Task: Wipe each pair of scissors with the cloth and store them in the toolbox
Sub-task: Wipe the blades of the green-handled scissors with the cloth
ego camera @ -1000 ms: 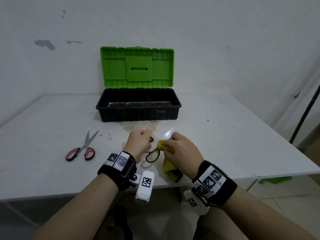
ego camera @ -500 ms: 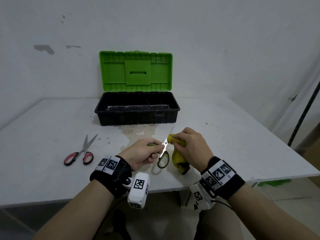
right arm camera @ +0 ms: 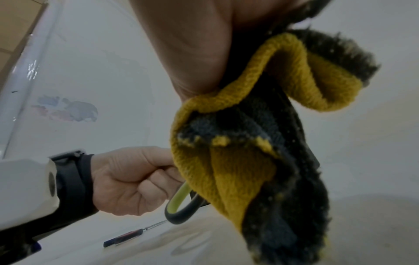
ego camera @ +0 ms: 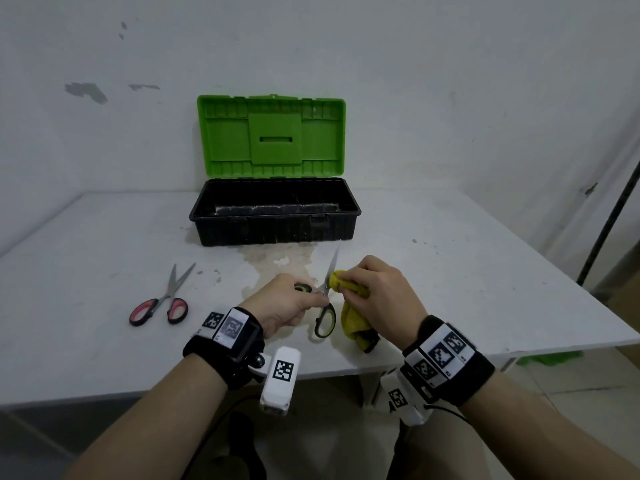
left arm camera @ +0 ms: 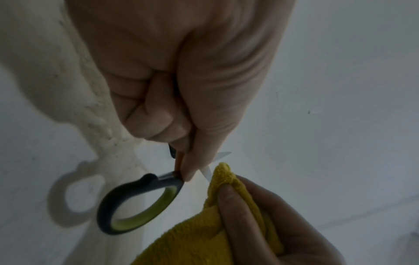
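My left hand (ego camera: 294, 301) grips the green-and-black scissors (ego camera: 325, 318) by their upper handle, above the table's front middle. One blade (ego camera: 333, 263) points up and away toward the toolbox. In the left wrist view the lower handle loop (left arm camera: 138, 206) hangs free below my fist (left arm camera: 181, 100). My right hand (ego camera: 374, 292) pinches the yellow cloth (ego camera: 349, 306) against the blade near the pivot; the cloth's dark-backed tail (right arm camera: 260, 161) hangs below that hand. A second pair, the red-handled scissors (ego camera: 161, 301), lies flat on the table at the left. The black toolbox (ego camera: 275, 213) stands open, green lid (ego camera: 272, 136) upright.
A white table (ego camera: 485, 289) with a brownish stain (ego camera: 280, 261) in front of the toolbox. A white wall rises right behind the box. A dark pole (ego camera: 609, 216) leans at the far right, beyond the table's edge.
The scissors have swung so their blade points up toward the toolbox instead of to the right. My right hand with the cloth has slid along the blade toward the pivot.
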Demonstrator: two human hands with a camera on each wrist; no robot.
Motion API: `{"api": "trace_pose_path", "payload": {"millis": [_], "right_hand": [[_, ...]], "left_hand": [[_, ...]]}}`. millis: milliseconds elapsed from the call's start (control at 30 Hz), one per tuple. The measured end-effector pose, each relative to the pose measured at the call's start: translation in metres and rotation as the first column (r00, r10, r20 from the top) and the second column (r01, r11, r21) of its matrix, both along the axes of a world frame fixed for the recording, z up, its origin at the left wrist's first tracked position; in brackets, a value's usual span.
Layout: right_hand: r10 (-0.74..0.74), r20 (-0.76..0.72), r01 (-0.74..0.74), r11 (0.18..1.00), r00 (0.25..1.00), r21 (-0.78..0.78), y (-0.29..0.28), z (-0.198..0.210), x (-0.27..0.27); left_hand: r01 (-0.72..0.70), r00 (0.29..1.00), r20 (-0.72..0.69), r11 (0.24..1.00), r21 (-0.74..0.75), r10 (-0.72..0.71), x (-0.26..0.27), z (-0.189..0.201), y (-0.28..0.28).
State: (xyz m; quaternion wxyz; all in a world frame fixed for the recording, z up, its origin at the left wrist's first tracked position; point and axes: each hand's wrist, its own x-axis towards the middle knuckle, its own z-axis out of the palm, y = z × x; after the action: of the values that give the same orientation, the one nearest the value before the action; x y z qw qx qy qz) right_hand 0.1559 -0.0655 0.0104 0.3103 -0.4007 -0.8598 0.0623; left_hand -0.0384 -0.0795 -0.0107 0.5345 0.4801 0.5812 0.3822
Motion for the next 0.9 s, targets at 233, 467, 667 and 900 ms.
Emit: {"api": "trace_pose_path", "payload": {"millis": [233, 467, 667, 900], "right_hand": [[0.063, 0.094, -0.063, 0.998, 0.994, -0.003, 0.004, -0.004, -0.005], [-0.024, -0.035, 0.026, 0.999, 0.999, 0.046, 0.012, 0.007, 0.001], [-0.005, 0.021, 0.005, 1.0, 1.0, 0.0, 0.015, -0.001, -0.002], [-0.271, -0.037, 0.26, 0.948, 0.962, -0.184, 0.063, 0.014, 0.032]], "left_hand": [[0.023, 0.996, 0.081, 0.999, 0.028, -0.025, 0.003, -0.001, -0.003], [-0.048, 0.99, 0.134, 0.998, 0.047, 0.041, 0.001, -0.004, 0.0], [-0.031, 0.99, 0.14, 0.998, 0.054, 0.023, 0.004, -0.006, 0.004], [-0.12, 0.952, 0.288, 0.992, 0.039, 0.104, -0.001, 0.0, 0.017]]}}
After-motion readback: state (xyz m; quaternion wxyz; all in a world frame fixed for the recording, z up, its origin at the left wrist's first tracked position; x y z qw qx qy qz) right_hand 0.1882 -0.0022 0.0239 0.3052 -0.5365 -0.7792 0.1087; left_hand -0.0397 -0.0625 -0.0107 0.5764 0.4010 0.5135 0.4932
